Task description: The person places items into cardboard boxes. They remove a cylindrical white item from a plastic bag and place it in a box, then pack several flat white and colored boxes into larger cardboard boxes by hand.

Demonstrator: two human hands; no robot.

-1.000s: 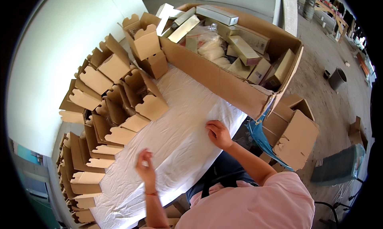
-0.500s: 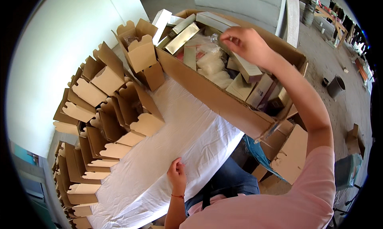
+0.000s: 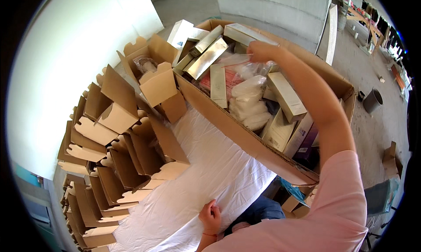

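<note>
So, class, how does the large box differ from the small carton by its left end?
The large box dwarfs the small carton. The large box holds slim boxes; the small carton, something in clear plastic. The small carton has notched flaps; the large box shows none. Both are open brown cardboard.

A creased white cloth [image 3: 206, 175] is covering the tabletop in front of me, its surface showing bare between the goods and my side. Along the left, brown cartons [image 3: 120, 164] are standing open in packed rows, pale notched flaps facing the cloth. A large carton [image 3: 237, 133] is bordering the far side, its long wall running beside the fabric; I am not seeing what its base is resting on. To my right, the grey floor [image 3: 372, 129] is carrying a dark bin [image 3: 373, 101], a small black pot [image 3: 361, 96] and an open box [image 3: 389, 160].
</note>
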